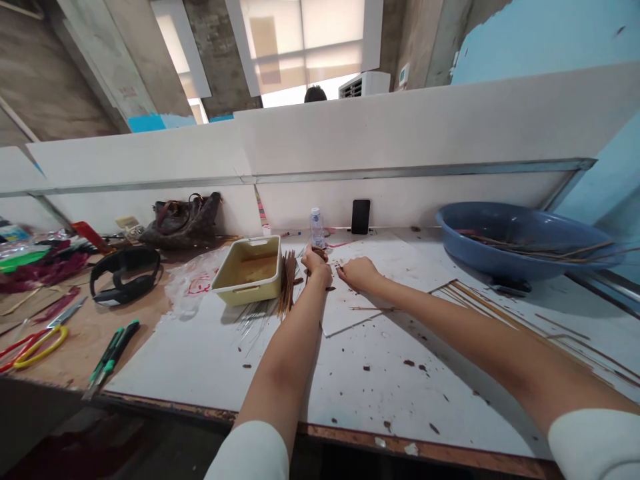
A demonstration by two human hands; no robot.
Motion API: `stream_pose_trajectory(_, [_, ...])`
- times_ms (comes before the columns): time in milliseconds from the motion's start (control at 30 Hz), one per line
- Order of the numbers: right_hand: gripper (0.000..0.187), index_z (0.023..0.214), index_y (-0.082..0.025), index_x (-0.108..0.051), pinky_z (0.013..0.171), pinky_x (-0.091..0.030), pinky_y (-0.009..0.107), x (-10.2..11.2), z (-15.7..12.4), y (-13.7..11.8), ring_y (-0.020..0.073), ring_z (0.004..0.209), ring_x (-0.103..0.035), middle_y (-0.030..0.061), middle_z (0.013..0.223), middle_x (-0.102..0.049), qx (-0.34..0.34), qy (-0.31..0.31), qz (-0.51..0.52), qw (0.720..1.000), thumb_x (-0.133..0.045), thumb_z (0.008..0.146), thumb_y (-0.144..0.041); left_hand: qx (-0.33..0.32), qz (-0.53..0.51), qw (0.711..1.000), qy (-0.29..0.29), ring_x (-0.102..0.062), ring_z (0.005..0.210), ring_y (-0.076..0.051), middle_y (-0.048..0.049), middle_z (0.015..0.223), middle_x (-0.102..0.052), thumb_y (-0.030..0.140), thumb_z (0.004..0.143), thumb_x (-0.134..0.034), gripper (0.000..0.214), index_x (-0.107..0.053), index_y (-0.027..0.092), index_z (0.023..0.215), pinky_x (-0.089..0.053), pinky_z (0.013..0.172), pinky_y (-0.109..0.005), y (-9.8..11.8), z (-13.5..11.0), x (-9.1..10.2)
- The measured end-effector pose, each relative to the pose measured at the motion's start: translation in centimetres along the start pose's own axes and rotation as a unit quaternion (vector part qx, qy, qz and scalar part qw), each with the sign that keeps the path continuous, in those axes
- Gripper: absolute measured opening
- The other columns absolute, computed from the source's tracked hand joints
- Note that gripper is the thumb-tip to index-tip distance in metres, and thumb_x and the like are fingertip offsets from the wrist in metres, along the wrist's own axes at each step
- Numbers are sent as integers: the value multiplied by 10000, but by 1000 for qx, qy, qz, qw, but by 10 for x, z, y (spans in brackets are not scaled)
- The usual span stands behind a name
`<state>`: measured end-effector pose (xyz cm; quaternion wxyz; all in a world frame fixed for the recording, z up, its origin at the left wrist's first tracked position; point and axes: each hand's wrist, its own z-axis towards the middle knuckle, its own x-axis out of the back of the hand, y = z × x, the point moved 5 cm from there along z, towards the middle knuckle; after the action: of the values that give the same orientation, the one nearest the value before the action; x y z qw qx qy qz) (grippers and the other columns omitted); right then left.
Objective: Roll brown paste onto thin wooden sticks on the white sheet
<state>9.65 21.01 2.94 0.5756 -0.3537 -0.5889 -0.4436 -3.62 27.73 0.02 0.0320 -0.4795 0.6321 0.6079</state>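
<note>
We had both hands meeting low over the white board [400, 267] on the bench [75, 347], close together, probably so that small parts stayed steady and in sight. Our left hand [316, 264] was curled around a dark brown piece [320, 251], mostly hidden by the fingers, while our right hand [358, 273] was closed beside it and appeared to pinch a dark sliver [340, 268] at its fingertips, a grip that we judged suited to fine control. We had a bundle of brown sticks [287, 283] just beside the left forearm, likely for easy reach, next to a basin [255, 293] whose wall contained brownish liquid [255, 270]. Long strips [475, 303] lay to the right, spread flat perhaps to avoid tangling, and the wide blue tub [500, 253] behind them held more, some ends jutting over its rim.
</note>
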Motion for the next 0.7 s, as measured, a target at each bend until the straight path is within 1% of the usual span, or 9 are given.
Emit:
stream_pose_trajectory(133, [551, 1163, -101, -855, 962, -550, 397, -4, 5, 1, 334, 1141, -803, 258, 1193, -834, 2, 11, 10, 1000, -377, 1161, -372, 11, 21, 1000, -8, -404, 399, -85, 63, 525, -464, 355, 945, -608, 330, -468, 230, 674, -250, 431, -198, 1, -3, -3])
stream_pose_trajectory(200, [530, 1161, -105, -854, 936, -552, 373, -4, 7, 4, 324, 1115, -809, 246, 1176, -839, 6, 17, 16, 1000, -388, 1158, -356, 25, 36, 999, -23, -412, 398, -90, 60, 520, -467, 336, 944, -614, 310, -492, 225, 682, -259, 430, -196, 1, -5, -5])
stream_pose_trajectory(300, [555, 1139, -103, -854, 866, -548, 337, 2, 11, 16, 302, 1019, -822, 235, 1115, -847, 7, 26, 26, 999, -359, 1171, -352, 58, 57, 995, -54, -440, 404, -102, 43, 527, -501, 393, 978, -617, 326, -545, 215, 714, -290, 434, -191, -2, -8, -9])
stream_pose_trajectory(367, [566, 1170, -92, -843, 848, -536, 320, 10, 14, 31, 291, 997, -819, 241, 1098, -845, 8, 37, 29, 999, -332, 1183, -334, 91, 72, 990, -75, -456, 412, -111, 24, 541, -528, 452, 1022, -574, 369, -584, 205, 748, -331, 444, -192, -5, -10, -13])
stream_pose_trajectory(467, [488, 1380, -72, -762, 870, -517, 316, 27, 16, 55, 301, 1068, -800, 258, 1177, -831, 23, 58, 21, 998, -354, 1168, -235, 160, 96, 976, -110, -494, 436, -134, -15, 569, -569, 481, 1064, -506, 412, -637, 189, 805, -392, 463, -208, -15, -15, -19])
stream_pose_trajectory(533, [483, 1524, -76, -666, 883, -511, 325, 35, 13, 66, 317, 1126, -783, 260, 1240, -817, 36, 66, 12, 997, -393, 1136, -164, 213, 106, 961, -138, -546, 471, -157, -42, 602, -608, 473, 1060, -526, 386, -663, 181, 849, -440, 484, -226, -24, -21, -25])
stream_pose_trajectory(567, [495, 1559, -79, -634, 884, -511, 328, 38, 12, 68, 323, 1141, -777, 260, 1254, -813, 41, 69, 9, 997, -407, 1125, -150, 238, 107, 953, -153, -574, 493, -169, -52, 622, -627, 464, 1051, -551, 358, -673, 179, 870, -472, 502, -240, -29, -25, -29])
stream_pose_trajectory(633, [485, 1557, -75, -631, 877, -515, 327, 41, 8, 68, 324, 1136, -779, 262, 1240, -813, 45, 71, 4, 996, -426, 1127, -165, 280, 100, 938, -179, -615, 528, -191, -61, 654, -651, 436, 1025, -602, 296, -680, 182, 895, -534, 546, -277, -38, -33, -37])
stream_pose_trajectory(700, [458, 1498, -71, -674, 869, -526, 328, 43, 4, 62, 321, 1103, -790, 265, 1208, -816, 40, 73, 2, 997, -417, 1144, -207, 308, 81, 927, -198, -638, 548, -210, -58, 661, -653, 420, 1001, -629, 258, -677, 189, 898, -577, 583, -314, -43, -41, -43])
